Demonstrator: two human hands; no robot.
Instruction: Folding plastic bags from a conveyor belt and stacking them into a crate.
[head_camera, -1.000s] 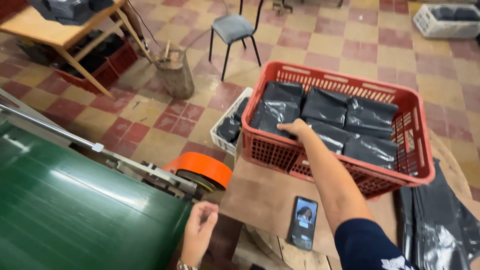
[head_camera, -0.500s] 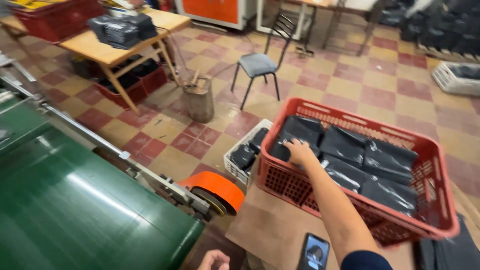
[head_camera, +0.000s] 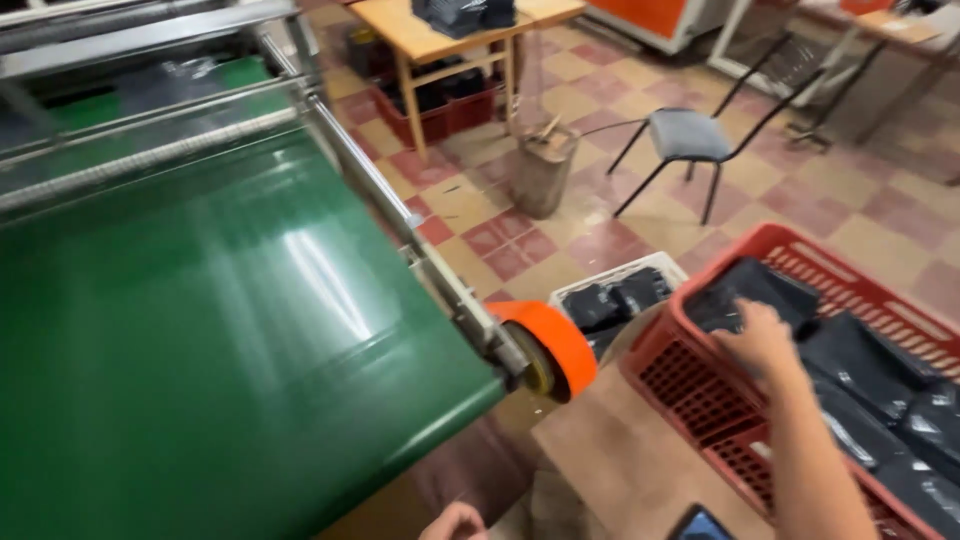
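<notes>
My right hand (head_camera: 765, 340) reaches into a red plastic crate (head_camera: 700, 385) packed with black plastic packets (head_camera: 850, 360). Its fingers curl onto the packet nearest the crate's left corner (head_camera: 735, 295). Only the knuckles of my left hand (head_camera: 455, 522) show at the bottom edge, below the end of a green conveyor belt (head_camera: 220, 330). The hand looks loosely curled, and I cannot see anything in it. The crate stands on a brown tabletop (head_camera: 620, 460).
An orange roller (head_camera: 560, 345) caps the belt's end next to the crate. A white crate (head_camera: 620, 295) of black packets sits on the tiled floor behind it. A dark phone (head_camera: 700, 525) lies on the tabletop. Further off are a grey chair (head_camera: 690, 135), a wooden stump (head_camera: 540, 170) and a wooden table (head_camera: 450, 35).
The view has swung left, so the green belt now fills the left half. My right hand stays in the crate's left corner. My left hand has dropped to the bottom edge.
</notes>
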